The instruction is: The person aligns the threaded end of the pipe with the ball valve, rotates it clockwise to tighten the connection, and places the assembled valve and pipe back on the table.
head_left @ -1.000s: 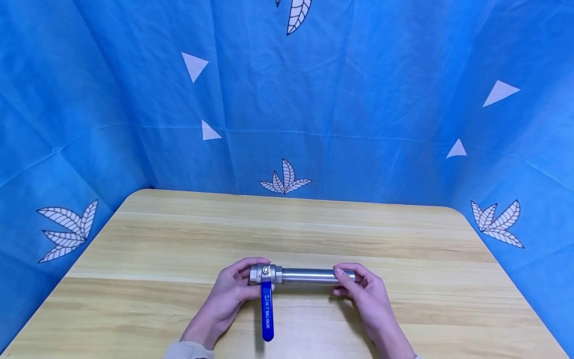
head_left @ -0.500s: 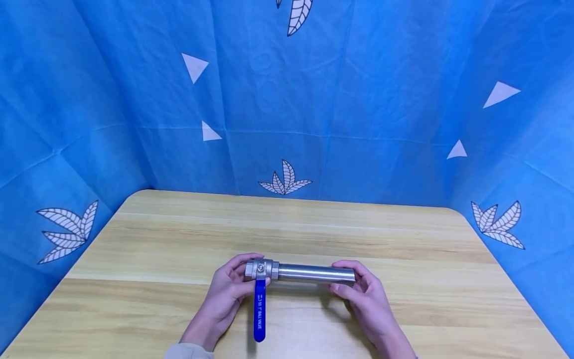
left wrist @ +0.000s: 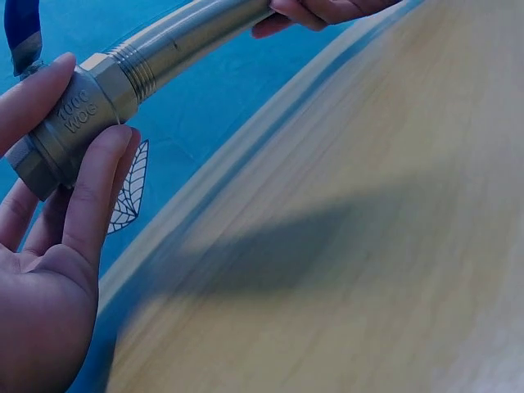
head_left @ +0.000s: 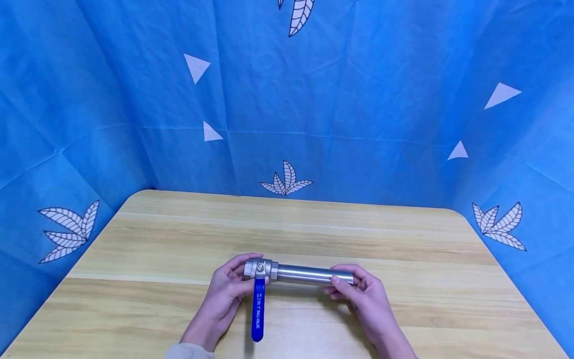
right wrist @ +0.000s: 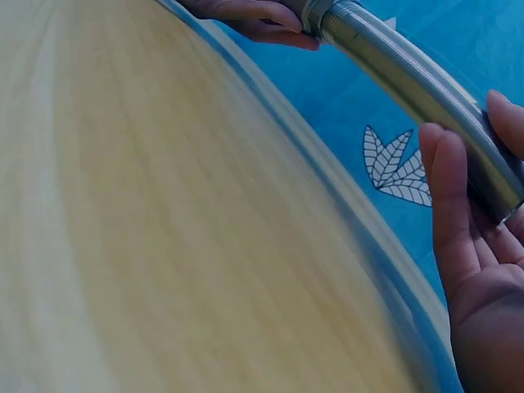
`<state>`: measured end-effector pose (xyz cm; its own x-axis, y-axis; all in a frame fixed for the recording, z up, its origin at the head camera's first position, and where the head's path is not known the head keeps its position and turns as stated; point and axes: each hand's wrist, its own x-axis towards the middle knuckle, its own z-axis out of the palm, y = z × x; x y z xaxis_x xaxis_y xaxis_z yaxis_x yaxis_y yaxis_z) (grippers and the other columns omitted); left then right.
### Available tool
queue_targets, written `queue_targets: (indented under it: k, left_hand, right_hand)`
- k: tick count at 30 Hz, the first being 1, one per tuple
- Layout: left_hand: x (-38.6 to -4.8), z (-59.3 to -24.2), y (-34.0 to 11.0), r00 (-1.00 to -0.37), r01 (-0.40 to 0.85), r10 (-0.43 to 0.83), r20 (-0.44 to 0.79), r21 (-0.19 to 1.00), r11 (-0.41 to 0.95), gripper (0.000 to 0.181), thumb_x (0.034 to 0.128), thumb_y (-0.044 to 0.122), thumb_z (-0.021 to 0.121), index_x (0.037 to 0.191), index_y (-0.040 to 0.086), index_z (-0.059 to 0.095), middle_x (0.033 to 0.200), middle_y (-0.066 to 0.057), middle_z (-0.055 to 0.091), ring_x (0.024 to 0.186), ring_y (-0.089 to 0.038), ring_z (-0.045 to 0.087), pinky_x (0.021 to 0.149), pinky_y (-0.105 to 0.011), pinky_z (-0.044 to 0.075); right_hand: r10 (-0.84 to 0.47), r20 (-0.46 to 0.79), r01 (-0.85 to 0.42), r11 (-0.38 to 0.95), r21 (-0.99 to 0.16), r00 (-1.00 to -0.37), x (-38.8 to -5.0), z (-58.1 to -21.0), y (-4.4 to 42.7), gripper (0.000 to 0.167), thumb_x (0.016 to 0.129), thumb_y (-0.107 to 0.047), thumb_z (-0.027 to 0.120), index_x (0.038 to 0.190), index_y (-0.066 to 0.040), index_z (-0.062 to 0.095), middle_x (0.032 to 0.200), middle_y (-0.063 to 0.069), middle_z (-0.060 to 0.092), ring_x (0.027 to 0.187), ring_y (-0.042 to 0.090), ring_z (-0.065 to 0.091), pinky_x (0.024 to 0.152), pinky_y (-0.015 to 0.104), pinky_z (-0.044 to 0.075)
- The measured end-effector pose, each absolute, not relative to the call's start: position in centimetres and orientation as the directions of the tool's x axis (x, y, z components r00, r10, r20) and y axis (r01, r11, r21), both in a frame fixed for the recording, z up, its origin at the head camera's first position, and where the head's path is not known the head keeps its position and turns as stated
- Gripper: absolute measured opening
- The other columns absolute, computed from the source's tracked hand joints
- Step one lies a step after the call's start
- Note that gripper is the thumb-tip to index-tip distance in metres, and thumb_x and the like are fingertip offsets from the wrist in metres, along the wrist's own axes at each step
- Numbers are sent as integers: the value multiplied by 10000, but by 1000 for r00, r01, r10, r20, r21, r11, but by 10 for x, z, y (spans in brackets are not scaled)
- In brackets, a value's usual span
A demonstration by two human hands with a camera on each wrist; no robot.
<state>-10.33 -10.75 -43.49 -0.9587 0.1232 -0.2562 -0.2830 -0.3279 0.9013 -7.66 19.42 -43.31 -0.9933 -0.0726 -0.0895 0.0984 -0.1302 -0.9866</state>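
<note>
A steel ball valve [head_left: 269, 268] with a blue lever [head_left: 258, 309] joins a steel pipe [head_left: 305, 273] at its right side; a few threads [left wrist: 131, 70] show at the joint in the left wrist view. Fingers and thumb of the left hand [head_left: 221, 299] grip the valve body, and the lever hangs toward the person. The right hand [head_left: 369, 304] holds the pipe's free end, thumb in front and fingers behind and below. In the right wrist view the pipe [right wrist: 426, 86] lies between thumb and fingers. Both pieces are held above the table.
A light wooden table [head_left: 287, 224] with rounded back corners spreads beneath the hands. Blue cloth [head_left: 278, 99] with white leaf and triangle prints hangs behind it and at both sides.
Valve and pipe have moved slightly left since a second ago. The right thumb shifted down off the pipe, then back up onto its front. The left hand keeps its grip.
</note>
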Motion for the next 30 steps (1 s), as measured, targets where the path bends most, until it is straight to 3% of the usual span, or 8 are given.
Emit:
queue_targets:
  k: [6, 12, 15, 24, 30]
  left_hand:
    - [-104, -436, -109, -957, -289, 122, -263, 899, -328, 653, 782, -100, 805, 1402, 30, 648, 1265, -94, 773, 1149, -237, 743, 946, -327, 638]
    - [-104, -436, -111, -953, -301, 145, -268, 896, -326, 630, 821, -92, 773, 1421, 15, 615, 1262, -78, 778, 1126, -220, 758, 951, -319, 641]
    - [-104, -436, -112, -952, -304, 146, -270, 894, -330, 624, 834, -87, 765, 1429, 11, 604, 1259, -73, 782, 1097, -211, 768, 940, -316, 644]
    - [-104, -438, -112, -955, -297, 135, -266, 891, -343, 622, 827, -101, 754, 1421, -3, 599, 1253, -70, 783, 1016, -212, 790, 925, -334, 654]
    - [-104, -437, -111, -953, -303, 126, -276, 891, -337, 610, 848, -90, 764, 1427, -9, 591, 1325, -116, 752, 1056, -229, 789, 951, -351, 655]
  right_hand:
    - [16, -139, 137, -80, -987, -990, -77, -434, 186, 313, 986, -122, 755, 1246, 36, 684, 1052, 91, 806, 887, 228, 800, 858, 340, 680]
    - [-9, -144, 144, -121, -982, -990, -76, -432, 183, 515, 889, 17, 795, 1363, 44, 596, 1184, 91, 732, 1050, 219, 769, 965, 333, 653]
    - [18, -146, 142, -141, -980, -989, -76, -429, 181, 570, 863, 73, 791, 1384, 31, 563, 1189, 93, 712, 1034, 225, 781, 957, 337, 656]
    - [106, -147, 141, -64, -988, -984, -76, -422, 175, 541, 844, 51, 831, 1348, -14, 644, 1157, 57, 735, 1003, 197, 789, 894, 297, 660]
    - [134, -170, 164, -56, -985, -976, -76, -420, 176, 460, 872, -23, 840, 1298, 1, 669, 1080, 41, 769, 957, 166, 784, 893, 292, 658]
